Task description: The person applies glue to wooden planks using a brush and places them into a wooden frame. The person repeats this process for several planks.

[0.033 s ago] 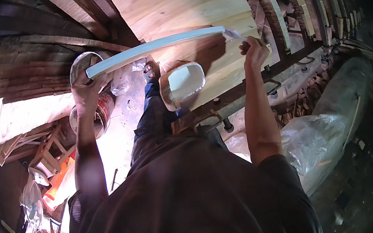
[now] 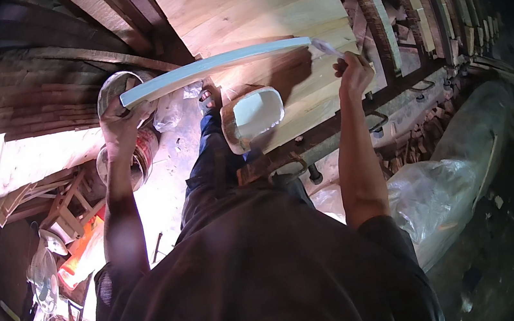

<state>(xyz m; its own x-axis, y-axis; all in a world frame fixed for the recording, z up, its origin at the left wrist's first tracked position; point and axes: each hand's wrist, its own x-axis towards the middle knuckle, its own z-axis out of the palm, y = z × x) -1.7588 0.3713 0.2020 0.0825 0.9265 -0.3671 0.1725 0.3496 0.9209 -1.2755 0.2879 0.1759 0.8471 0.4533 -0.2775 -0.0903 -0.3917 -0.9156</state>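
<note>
My left hand (image 2: 119,125) grips the left end of a long wooden strip (image 2: 209,68), fingers closed round it. The strip lies crosswise in front of me, its upper face coated white, bare wood along the near side. In my closed right hand (image 2: 355,73) is a brush (image 2: 324,46), whose pale, slightly blurred head meets the strip's far right end. Below the strip, a cut-open container (image 2: 226,124) of white liquid stands at the near left edge of the joined wooden boards (image 2: 256,5).
Stacked planks (image 2: 35,105) fill the left side, near two buckets (image 2: 153,151). A dark metal rail (image 2: 330,126) with handles runs along the boards' near edge. Timber strips (image 2: 405,4) stand at the upper right. Clear plastic sheeting (image 2: 433,192) covers something at the lower right.
</note>
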